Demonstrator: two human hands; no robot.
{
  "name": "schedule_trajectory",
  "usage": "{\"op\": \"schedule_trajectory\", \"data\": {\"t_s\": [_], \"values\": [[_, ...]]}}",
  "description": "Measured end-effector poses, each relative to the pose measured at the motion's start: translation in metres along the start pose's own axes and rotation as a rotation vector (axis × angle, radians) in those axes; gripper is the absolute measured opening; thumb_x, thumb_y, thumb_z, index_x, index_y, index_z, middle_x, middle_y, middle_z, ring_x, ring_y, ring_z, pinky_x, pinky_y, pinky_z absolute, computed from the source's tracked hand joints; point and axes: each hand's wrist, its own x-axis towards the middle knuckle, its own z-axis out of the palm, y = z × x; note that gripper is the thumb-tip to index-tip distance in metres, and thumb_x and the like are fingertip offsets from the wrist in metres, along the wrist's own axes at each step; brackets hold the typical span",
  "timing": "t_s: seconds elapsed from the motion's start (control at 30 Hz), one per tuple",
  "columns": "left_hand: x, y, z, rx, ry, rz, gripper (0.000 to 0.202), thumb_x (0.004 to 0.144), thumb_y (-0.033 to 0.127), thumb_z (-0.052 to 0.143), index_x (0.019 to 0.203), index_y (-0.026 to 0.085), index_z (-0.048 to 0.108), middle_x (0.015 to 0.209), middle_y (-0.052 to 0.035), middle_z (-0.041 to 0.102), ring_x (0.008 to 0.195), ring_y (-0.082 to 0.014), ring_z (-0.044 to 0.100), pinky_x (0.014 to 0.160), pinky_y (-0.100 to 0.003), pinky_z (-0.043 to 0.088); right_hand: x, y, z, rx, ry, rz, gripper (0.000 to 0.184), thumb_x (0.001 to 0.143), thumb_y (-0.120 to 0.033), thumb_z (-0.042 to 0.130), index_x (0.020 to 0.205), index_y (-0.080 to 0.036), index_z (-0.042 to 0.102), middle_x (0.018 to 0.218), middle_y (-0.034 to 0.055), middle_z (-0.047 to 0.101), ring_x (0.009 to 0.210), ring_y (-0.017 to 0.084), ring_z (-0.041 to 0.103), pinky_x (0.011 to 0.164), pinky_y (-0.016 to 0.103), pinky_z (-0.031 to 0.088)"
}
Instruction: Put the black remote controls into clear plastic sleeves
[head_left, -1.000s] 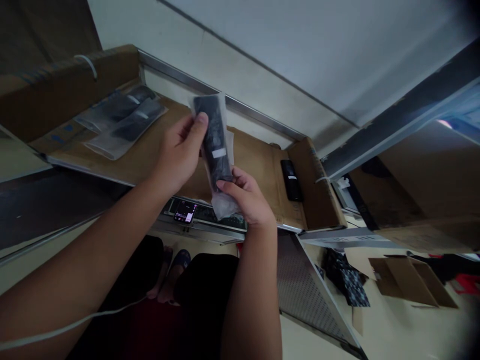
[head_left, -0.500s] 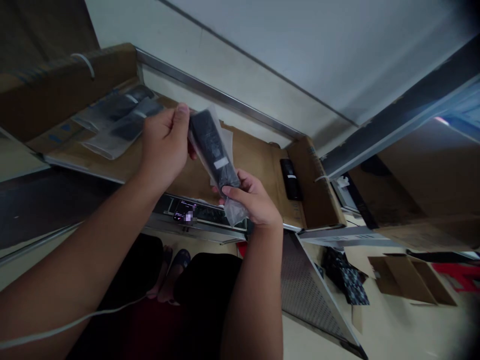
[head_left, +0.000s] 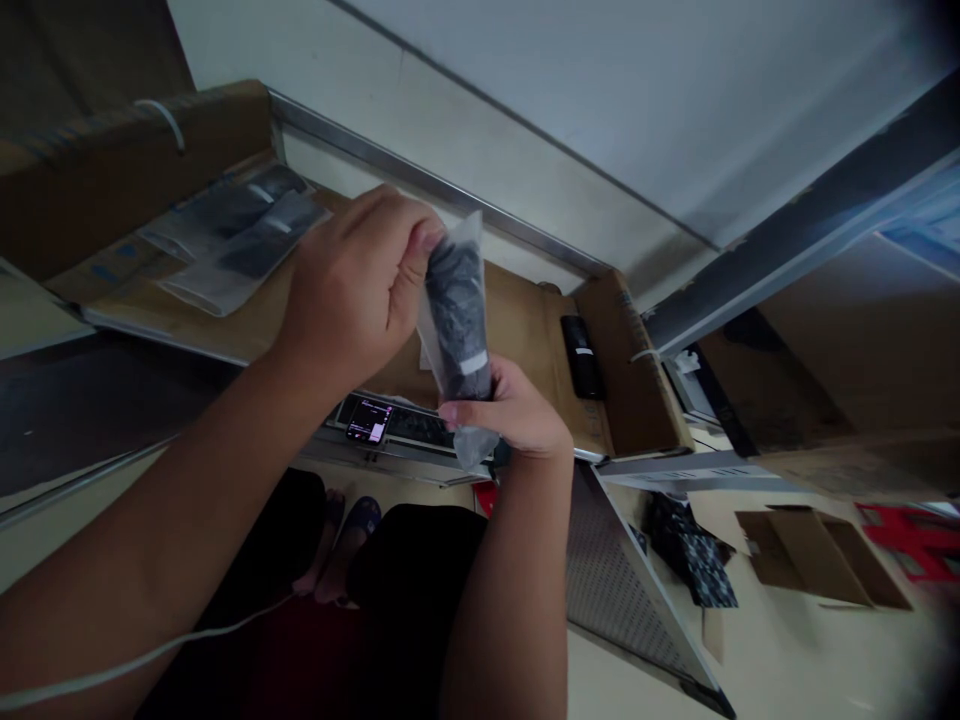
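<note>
A long black item in a clear plastic bag (head_left: 459, 310) with a small white label is held up between my hands. My left hand (head_left: 367, 280) pinches the bag's upper end between thumb and curled fingers. At its lower end my right hand (head_left: 510, 405) grips the bag, thumb across the front. The bag's loose crumpled end hangs below that thumb. Two more bagged dark items (head_left: 247, 250) lie on the cardboard to the left. A bare black item (head_left: 581, 357) with a white label rests at the right side of the cardboard.
The cardboard-lined work surface (head_left: 525, 320) has raised side walls at left and right. A lit phone (head_left: 368, 421) lies below its front edge. On the right are a large cardboard box (head_left: 847, 370) and an open carton (head_left: 810, 555) on the floor. A white cable (head_left: 150, 655) crosses my left forearm.
My left hand has moved right along with the bag's upper end, and the bag now stands more upright. My right hand has shifted slightly down. The other bagged items stay put.
</note>
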Motion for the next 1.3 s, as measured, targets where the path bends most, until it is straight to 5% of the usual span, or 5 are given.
{"op": "schedule_trajectory", "data": {"t_s": [0.53, 0.67, 0.87, 1.1, 1.3], "values": [[0.013, 0.015, -0.016, -0.114, 0.080, -0.037, 0.038, 0.113, 0.034, 0.036, 0.128, 0.018, 0.068, 0.111, -0.0053, 0.063, 0.110, -0.0235, 0.066, 0.107, -0.044, 0.052, -0.002, 0.012, -0.012, 0.112, -0.028, -0.029, 0.033, 0.069, -0.032, 0.093, 0.084, -0.017, 0.067, 0.069, -0.0029, 0.068, 0.056, 0.009, 0.059, 0.052, 0.020, 0.047], [0.012, 0.012, -0.009, -0.240, 0.087, -0.091, 0.027, 0.110, 0.033, 0.048, 0.116, 0.022, 0.072, 0.090, -0.0021, 0.064, 0.080, -0.0193, 0.064, 0.086, -0.038, 0.055, -0.002, 0.012, -0.012, 0.111, -0.004, -0.007, 0.032, 0.070, -0.031, 0.092, 0.084, -0.018, 0.067, 0.070, -0.0024, 0.069, 0.057, 0.009, 0.060, 0.051, 0.019, 0.047], [0.017, 0.013, -0.014, -0.301, 0.125, -0.214, 0.028, 0.110, 0.037, 0.049, 0.124, 0.023, 0.069, 0.094, -0.0003, 0.059, 0.081, -0.0136, 0.063, 0.076, -0.028, 0.048, 0.001, 0.014, -0.013, 0.105, 0.002, -0.040, 0.032, 0.073, -0.033, 0.091, 0.085, -0.019, 0.066, 0.068, -0.0029, 0.068, 0.055, 0.009, 0.059, 0.049, 0.019, 0.046], [0.017, 0.016, 0.009, -0.699, 0.130, -0.507, 0.030, 0.096, 0.040, 0.071, 0.079, 0.016, 0.074, 0.063, 0.0036, 0.043, 0.063, -0.0093, 0.057, 0.055, -0.019, 0.038, 0.003, 0.014, -0.013, 0.098, 0.037, -0.044, 0.031, 0.077, -0.036, 0.089, 0.086, -0.019, 0.065, 0.064, -0.0046, 0.065, 0.050, 0.007, 0.053, 0.045, 0.018, 0.041], [0.017, 0.008, 0.004, -0.317, 0.059, -0.228, 0.042, 0.109, 0.035, 0.050, 0.080, 0.017, 0.075, 0.077, -0.0015, 0.049, 0.092, -0.0159, 0.064, 0.072, -0.023, 0.049, 0.004, 0.011, -0.012, 0.073, 0.036, -0.018, 0.036, 0.074, -0.039, 0.090, 0.086, -0.019, 0.063, 0.067, -0.0030, 0.067, 0.054, 0.009, 0.057, 0.050, 0.020, 0.045]]}}
